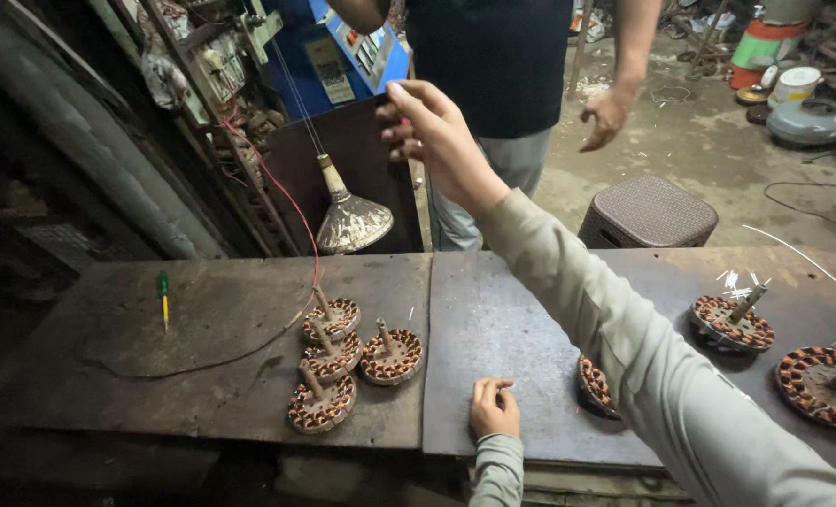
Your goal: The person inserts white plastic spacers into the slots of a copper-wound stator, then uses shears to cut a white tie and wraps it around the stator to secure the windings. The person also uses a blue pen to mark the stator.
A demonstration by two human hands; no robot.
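Blue panel (pixel 357 47) with pale labels behind. Right hand (pixel 432 131) raised, fingers loosely bent, empty; left hand (pixel 493 408) fisted on tabletop (pixel 503 319), near copper-wound stators (pixel 343 361) with upright shafts.

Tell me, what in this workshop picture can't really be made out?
Head view, the only one:
- The right hand: whether its pinched fingers hold anything is too small to tell.
- One wound coil disc: half hidden behind the right sleeve.
- Another disc: cut off by the right edge.
- The left hand: fist closed on the metal table, palm hidden.
- The standing person: cut off by the top edge.
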